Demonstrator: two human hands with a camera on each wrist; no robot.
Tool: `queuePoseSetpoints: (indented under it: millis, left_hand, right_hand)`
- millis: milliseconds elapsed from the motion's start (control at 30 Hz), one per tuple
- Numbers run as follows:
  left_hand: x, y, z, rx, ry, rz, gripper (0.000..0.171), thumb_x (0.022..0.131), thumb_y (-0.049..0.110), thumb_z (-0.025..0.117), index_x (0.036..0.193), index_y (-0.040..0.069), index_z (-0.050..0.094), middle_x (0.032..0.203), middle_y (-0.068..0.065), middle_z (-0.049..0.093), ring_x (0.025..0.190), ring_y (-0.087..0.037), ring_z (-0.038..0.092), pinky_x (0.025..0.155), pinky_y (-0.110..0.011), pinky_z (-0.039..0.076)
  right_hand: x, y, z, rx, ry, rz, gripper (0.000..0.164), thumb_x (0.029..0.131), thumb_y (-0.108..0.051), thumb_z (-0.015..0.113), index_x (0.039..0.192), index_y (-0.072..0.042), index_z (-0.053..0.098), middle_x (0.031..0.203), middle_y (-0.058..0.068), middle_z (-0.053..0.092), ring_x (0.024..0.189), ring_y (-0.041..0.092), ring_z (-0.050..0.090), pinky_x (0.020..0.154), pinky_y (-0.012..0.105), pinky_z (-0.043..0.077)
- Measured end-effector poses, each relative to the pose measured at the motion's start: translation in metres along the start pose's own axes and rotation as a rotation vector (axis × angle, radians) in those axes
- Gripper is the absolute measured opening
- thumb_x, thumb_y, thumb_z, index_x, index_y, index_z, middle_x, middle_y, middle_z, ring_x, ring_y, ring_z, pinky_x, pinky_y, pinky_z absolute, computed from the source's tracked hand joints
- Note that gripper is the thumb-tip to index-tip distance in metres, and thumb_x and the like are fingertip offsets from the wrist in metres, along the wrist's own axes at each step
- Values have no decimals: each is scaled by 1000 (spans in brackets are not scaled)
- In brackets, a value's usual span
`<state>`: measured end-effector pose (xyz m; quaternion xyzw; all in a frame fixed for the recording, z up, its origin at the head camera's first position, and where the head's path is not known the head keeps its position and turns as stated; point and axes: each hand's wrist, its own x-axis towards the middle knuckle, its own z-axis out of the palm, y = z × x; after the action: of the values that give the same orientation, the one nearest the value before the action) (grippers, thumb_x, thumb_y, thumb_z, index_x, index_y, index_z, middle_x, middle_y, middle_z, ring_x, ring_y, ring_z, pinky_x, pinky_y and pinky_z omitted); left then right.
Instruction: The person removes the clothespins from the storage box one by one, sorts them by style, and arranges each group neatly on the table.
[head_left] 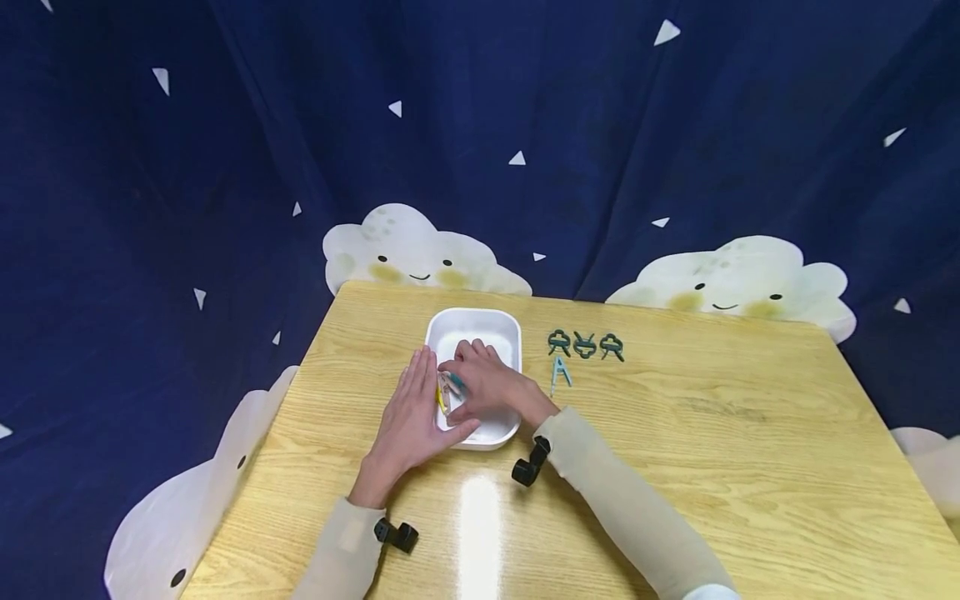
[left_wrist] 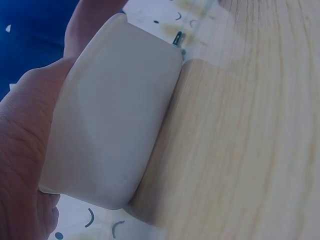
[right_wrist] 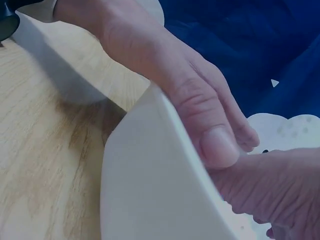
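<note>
A white basin (head_left: 484,435) stands on the table. Along its left rim lies my left hand (head_left: 411,412), fingers straight and together, with the thumb stretched across the near end. My right hand (head_left: 487,379) reaches over the right rim into the basin, its fingers bent. Between its thumb and forefinger show small slim pieces, one teal (head_left: 457,380) and one yellow (head_left: 439,403); whether it pinches them is hidden. In the left wrist view the left hand (left_wrist: 25,130) touches the basin's outer side. The right wrist view shows the right thumb (right_wrist: 217,145) over the rim.
Right of the basin lie several dark green two-legged pieces (head_left: 585,346) in a row. Below them is a light blue A-shaped piece (head_left: 559,372) resembling a drawing compass. The wooden table (head_left: 712,442) reaches back to a dark blue curtain (head_left: 480,125).
</note>
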<state>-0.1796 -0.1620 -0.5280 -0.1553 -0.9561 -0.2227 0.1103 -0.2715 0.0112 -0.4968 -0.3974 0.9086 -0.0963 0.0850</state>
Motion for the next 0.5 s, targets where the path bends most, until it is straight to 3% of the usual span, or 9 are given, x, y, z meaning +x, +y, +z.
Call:
queuePoseSetpoints:
  millis: [500]
  left_hand:
    - [0,1,-1,2,-12,-14,128,85,83,59,163,-7,12,172,-24,11,161,-36,11,131,-46,15]
  right_hand:
    - [2,0,7,33,14,25,78,72,-54,91,138,-20,65,118,3,52,106,20,42,90,34,42]
